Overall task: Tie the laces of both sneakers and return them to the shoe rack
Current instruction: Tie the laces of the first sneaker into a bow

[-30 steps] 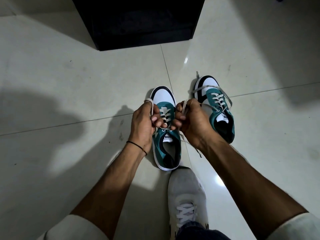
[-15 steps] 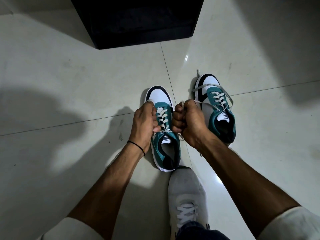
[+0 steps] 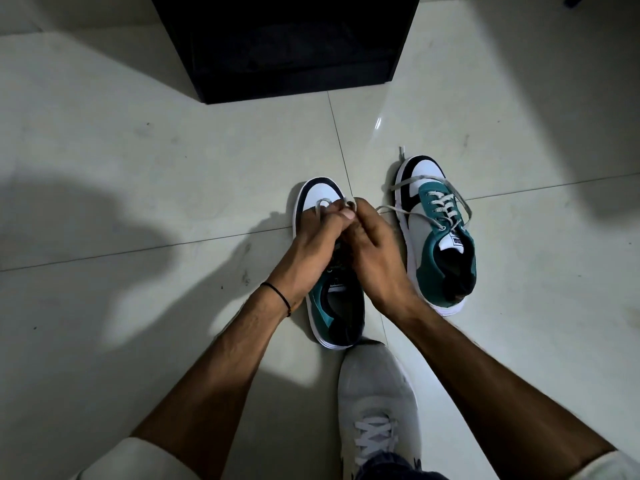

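Teal-white sneakers (image 3: 329,258): near one's lace (image 3: 323,203) looped in both hands; other's loose.

Count: three shoes, two hands, one cabinet

You have two teal sneakers — one (image 3: 341,306) under your hands, one (image 3: 437,233) right of it — one grey shoe (image 3: 375,393) below the first, two hands (image 3: 313,247) (image 3: 375,258), one black cabinet (image 3: 284,46) above.

Left hand (image 3: 313,245) and right hand (image 3: 375,252) pinch lace loops (image 3: 325,204) over left sneaker (image 3: 341,306). Right sneaker (image 3: 438,233) at 3 o'clock, laces loose. Dark rack (image 3: 284,46) at 12.
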